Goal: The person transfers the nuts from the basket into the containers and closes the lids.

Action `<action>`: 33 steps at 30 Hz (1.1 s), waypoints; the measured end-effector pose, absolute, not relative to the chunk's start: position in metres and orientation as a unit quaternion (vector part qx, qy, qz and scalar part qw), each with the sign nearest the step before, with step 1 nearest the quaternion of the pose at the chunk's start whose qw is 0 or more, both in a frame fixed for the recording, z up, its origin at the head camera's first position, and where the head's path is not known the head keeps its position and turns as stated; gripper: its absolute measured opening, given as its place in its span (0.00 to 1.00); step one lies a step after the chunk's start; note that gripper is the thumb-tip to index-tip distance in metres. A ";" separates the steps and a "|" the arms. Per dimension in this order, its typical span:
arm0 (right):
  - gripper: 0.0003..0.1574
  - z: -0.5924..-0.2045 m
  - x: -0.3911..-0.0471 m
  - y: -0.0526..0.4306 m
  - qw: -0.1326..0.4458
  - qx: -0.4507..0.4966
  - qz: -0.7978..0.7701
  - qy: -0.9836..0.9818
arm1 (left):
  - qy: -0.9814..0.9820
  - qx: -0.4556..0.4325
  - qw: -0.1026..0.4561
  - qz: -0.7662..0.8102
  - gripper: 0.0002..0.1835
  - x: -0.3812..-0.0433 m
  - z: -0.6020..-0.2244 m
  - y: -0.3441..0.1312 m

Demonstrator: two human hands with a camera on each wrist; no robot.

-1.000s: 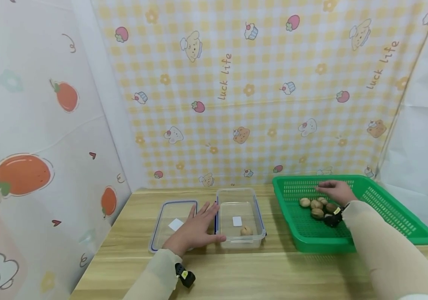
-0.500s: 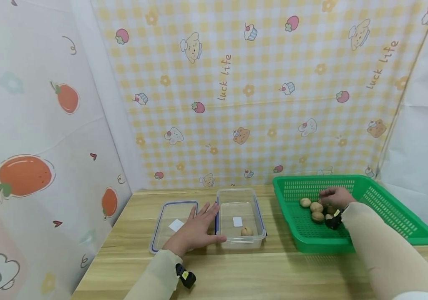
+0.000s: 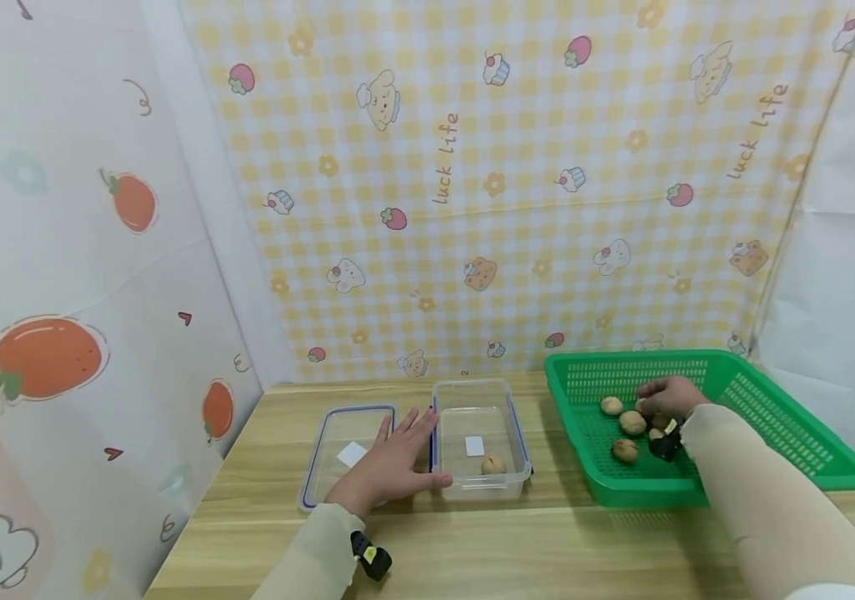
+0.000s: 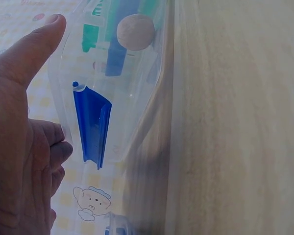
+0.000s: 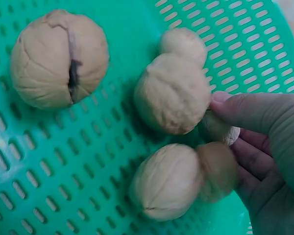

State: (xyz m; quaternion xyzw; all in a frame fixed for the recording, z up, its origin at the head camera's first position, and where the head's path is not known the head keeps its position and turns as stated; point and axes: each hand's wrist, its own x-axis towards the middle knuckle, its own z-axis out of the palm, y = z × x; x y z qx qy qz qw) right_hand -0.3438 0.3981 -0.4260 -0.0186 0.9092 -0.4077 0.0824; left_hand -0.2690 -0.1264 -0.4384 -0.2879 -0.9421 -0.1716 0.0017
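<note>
My right hand point(image 3: 671, 397) is down in the green basket point(image 3: 600, 487), among several walnuts. In the right wrist view, its thumb and fingers pinch a walnut point(image 5: 220, 129), partly hidden behind the thumb and a neighbouring walnut point(image 5: 174, 93). A cracked walnut point(image 5: 59, 58) lies apart from the others. My left hand point(image 3: 390, 467), fingers spread, rests at the left side of a clear plastic container point(image 3: 483, 492), its thumb by the near corner. Inside that container are one walnut point(image 3: 492, 464) and a white label point(image 3: 475, 446).
Left of the container, partly under my left hand, a clear blue-edged container or lid point(image 3: 322, 450) with a white label lies on the wooden table point(image 3: 517, 550). A checked cloth point(image 3: 487, 225) hangs behind. The basket's raised rim surrounds the walnuts.
My right hand has lowered from above the walnuts to among them, and its fingers have closed on one. The cracked walnut has rolled towards the basket's near left. My left hand stays put.
</note>
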 end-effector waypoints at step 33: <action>0.40 -0.376 -0.343 0.328 0.016 -0.081 -0.471 0.878 | -0.945 -0.284 -0.001 -0.161 0.56 -0.269 -0.441 -0.126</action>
